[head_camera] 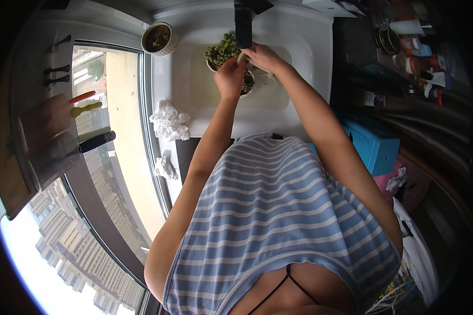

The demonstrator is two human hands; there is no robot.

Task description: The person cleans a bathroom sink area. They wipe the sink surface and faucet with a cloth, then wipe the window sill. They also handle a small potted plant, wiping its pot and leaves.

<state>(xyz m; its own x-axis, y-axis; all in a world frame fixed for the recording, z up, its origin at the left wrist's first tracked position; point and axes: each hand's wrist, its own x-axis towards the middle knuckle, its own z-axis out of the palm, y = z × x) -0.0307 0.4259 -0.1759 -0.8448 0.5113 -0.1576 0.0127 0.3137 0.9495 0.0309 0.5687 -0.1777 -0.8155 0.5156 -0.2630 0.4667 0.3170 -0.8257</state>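
Observation:
My left hand and my right hand meet over a white sink, just below a black tap. Between them they grip a pale, cloth-like piece, largely hidden by the fingers. A ragged pale shape, cloth or splashing water, shows under my right hand; I cannot tell which. Beside my left hand, a bushy green succulent grows in a white pot in the basin. A second small potted plant stands partly behind that hand. Cloudy shallow water seems to cover the basin floor.
On the sink's left corner stands a ribbed white pot with soil and small sprouts. Crumpled white tissue lies on the left ledge by the window. Knives hang at the left. A blue plastic stool and bottles are to the right.

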